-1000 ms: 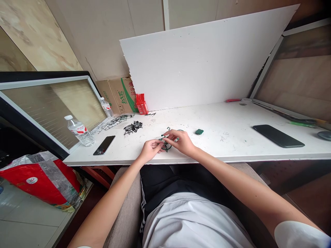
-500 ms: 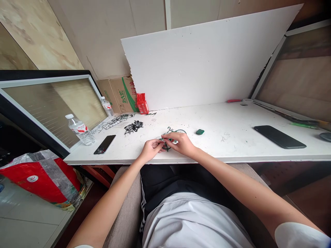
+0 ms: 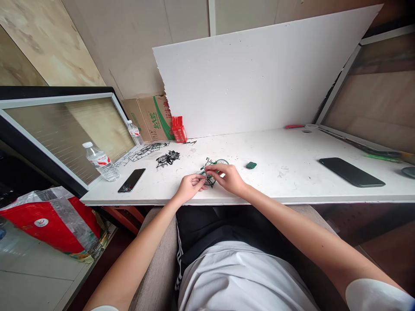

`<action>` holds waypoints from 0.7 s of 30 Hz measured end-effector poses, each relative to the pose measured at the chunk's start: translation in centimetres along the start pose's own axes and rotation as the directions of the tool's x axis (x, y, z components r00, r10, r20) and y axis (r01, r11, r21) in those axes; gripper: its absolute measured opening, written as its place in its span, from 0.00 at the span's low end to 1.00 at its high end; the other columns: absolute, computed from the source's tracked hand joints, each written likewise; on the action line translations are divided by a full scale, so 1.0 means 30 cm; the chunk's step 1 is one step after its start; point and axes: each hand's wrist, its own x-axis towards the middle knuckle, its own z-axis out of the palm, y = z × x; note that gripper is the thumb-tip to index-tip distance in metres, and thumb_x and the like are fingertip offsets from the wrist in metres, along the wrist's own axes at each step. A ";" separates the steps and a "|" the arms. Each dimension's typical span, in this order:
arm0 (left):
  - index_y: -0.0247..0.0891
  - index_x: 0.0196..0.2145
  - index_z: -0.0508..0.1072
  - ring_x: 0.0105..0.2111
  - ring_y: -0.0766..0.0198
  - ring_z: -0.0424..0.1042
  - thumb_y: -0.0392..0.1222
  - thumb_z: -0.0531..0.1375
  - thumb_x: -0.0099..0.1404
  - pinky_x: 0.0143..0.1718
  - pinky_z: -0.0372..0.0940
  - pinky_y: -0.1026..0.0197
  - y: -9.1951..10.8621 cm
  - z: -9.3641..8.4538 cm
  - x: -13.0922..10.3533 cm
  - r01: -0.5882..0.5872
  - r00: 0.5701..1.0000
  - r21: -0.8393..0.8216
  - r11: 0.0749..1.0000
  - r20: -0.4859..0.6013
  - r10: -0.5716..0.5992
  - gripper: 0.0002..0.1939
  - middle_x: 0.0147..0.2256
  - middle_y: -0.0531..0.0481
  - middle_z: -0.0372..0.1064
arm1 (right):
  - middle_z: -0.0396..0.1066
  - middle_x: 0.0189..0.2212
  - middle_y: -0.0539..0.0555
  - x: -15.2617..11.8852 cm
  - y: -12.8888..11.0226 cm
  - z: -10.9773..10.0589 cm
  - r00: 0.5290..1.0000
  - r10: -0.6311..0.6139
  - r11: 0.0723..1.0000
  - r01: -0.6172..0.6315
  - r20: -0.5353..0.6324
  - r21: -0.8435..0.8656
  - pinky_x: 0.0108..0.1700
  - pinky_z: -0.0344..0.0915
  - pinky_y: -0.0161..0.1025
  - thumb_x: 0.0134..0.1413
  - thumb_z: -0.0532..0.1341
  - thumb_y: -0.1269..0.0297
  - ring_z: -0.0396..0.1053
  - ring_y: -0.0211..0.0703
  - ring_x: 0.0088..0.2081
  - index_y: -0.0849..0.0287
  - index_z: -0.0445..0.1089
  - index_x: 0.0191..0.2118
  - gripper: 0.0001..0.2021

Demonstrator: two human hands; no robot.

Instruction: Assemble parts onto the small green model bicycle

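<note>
While both hands meet near the front edge of the white table, a small green model bicycle is at their fingertips, left of the tabletop's middle; it has a thin green frame and dark, finely spoked wheels, one wheel between the hands and the other farther off to the right, partly behind the right hand; whether it lies flat or leans cannot be told.

The left hand has thumb and forefinger pinching the near wheel at its left rim; the right hand's thumb and forefinger come close together over the same wheel, but whether they grip a small part is too fine to see.

A dark green block sits just beyond the right hand, to its right; a tangle of black parts lies to the far left of the hands, with thin black frames behind it; a phone and a water bottle are at the left; a red box stands by a cardboard box.

The near table edge runs just below both hands; bare tabletop stretches right from the block to a large dark phone; a leaning white board bounds the far side.
</note>
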 end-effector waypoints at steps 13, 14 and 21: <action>0.32 0.45 0.78 0.35 0.53 0.84 0.56 0.72 0.64 0.34 0.76 0.59 -0.001 0.000 0.000 -0.002 1.000 0.005 1.000 -0.001 0.002 0.24 0.36 0.39 0.82 | 0.83 0.45 0.58 0.001 0.019 0.007 0.997 0.060 0.995 -0.055 -0.052 0.087 0.42 0.79 0.42 0.67 0.67 0.52 0.82 0.49 0.42 0.56 0.82 0.47 0.13; 0.32 0.45 0.78 0.35 0.53 0.84 0.57 0.72 0.64 0.34 0.76 0.60 -0.001 0.000 0.000 -0.001 1.000 0.006 1.000 0.000 0.001 0.24 0.36 0.39 0.82 | 0.83 0.44 0.58 0.000 0.020 0.006 0.996 0.064 0.994 -0.059 -0.054 0.094 0.41 0.79 0.42 0.67 0.67 0.51 0.82 0.49 0.41 0.56 0.81 0.46 0.14; 0.31 0.45 0.78 0.35 0.54 0.84 0.57 0.72 0.63 0.34 0.75 0.60 -0.005 -0.001 0.001 0.002 1.000 0.000 1.000 0.001 -0.002 0.25 0.37 0.39 0.82 | 0.83 0.42 0.58 0.000 0.019 0.006 0.995 0.076 0.990 -0.068 -0.064 0.126 0.39 0.79 0.42 0.65 0.68 0.49 0.83 0.49 0.39 0.56 0.79 0.41 0.14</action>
